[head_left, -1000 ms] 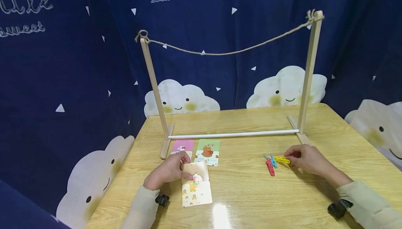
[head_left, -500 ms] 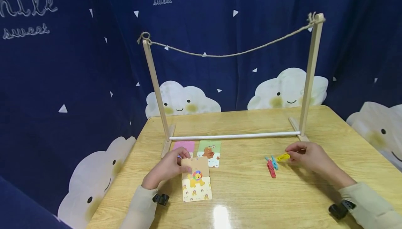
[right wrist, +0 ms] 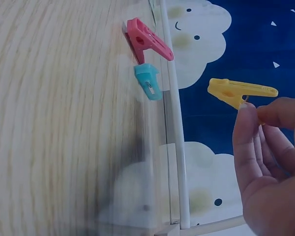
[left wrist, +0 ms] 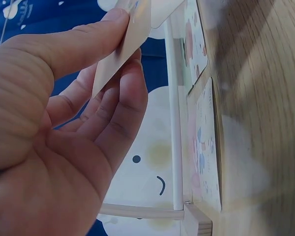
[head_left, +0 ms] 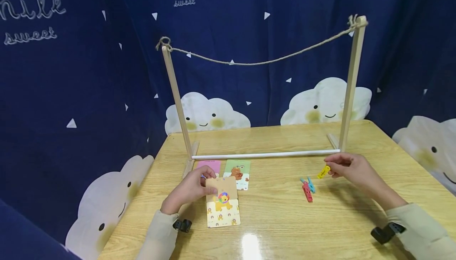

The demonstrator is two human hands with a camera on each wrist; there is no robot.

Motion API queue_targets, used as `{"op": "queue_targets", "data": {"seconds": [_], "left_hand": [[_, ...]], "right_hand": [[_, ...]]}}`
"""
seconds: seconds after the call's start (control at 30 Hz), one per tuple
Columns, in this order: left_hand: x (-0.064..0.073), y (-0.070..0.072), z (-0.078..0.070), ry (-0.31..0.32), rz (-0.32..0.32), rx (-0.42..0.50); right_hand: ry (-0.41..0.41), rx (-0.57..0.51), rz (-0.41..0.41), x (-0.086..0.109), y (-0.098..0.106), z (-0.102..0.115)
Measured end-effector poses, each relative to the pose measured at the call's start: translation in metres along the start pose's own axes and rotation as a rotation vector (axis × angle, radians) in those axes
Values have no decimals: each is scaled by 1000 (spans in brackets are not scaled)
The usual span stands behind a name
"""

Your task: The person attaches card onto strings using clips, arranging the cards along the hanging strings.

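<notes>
My left hand (head_left: 190, 188) pinches the upper left edge of a lion card (head_left: 223, 208), thumb in front and fingers behind. In the left wrist view the card (left wrist: 123, 49) is seen nearly edge-on, held up off the table. A yellow clothespin (head_left: 323, 172) is pinched between the thumb and fingertips of my right hand (head_left: 350, 169), above the table. The right wrist view shows one leg of that clothespin (right wrist: 243, 89) gripped, the other free. Left of this hand lie a red clothespin (head_left: 307, 191) and a blue clothespin (head_left: 311, 185), close together.
A pink card (head_left: 210, 166) and a green bear card (head_left: 237, 174) lie behind the left hand. Beyond them stands a wooden frame (head_left: 350, 86) with a white crossbar (head_left: 267, 154) and a sagging rope (head_left: 249, 63) between its posts. A blue curtain hangs behind the table.
My right hand has lifted the yellow clothespin up and away from the red and blue ones, turning it. The lion card is tilted up slightly more than a second ago.
</notes>
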State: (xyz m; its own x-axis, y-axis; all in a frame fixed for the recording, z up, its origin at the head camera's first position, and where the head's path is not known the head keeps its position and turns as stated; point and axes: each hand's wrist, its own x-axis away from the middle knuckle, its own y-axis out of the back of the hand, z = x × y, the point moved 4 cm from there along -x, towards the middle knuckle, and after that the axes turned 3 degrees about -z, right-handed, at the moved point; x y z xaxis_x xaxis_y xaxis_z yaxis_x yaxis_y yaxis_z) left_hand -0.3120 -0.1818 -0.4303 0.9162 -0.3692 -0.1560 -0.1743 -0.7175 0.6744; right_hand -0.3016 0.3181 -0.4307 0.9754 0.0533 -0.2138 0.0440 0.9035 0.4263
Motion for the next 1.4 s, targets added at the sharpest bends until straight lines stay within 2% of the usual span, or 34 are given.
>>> {"op": "queue_targets", "data": {"seconds": [0.33, 0.67, 0.73, 0.83, 0.97, 1.03, 1.17, 1.3, 1.4], "left_hand": [[-1, 0, 0, -2, 6, -2], [-1, 2, 0, 1, 4, 2], [-1, 2, 0, 4, 1, 28], [-3, 5, -2, 4, -4, 73], [-7, 12, -8, -31, -25, 87], [-9, 17, -11, -53, -47, 67], [-13, 26, -17, -64, -85, 40], [-18, 31, -21, -71, -93, 71], [-21, 33, -25, -84, -99, 84]], "right_hand": [[85, -67, 18, -5, -4, 0], [45, -135, 22, -6, -1, 7], [27, -170, 13, -8, 1, 8], [15, -292, 0, -10, 6, 13], [62, -480, 24, -11, 13, 28], [93, -524, 38, -11, 16, 36], [120, -494, 7, -14, 22, 48], [123, -433, -39, -16, 24, 57], [131, -445, -36, -17, 24, 60]]}}
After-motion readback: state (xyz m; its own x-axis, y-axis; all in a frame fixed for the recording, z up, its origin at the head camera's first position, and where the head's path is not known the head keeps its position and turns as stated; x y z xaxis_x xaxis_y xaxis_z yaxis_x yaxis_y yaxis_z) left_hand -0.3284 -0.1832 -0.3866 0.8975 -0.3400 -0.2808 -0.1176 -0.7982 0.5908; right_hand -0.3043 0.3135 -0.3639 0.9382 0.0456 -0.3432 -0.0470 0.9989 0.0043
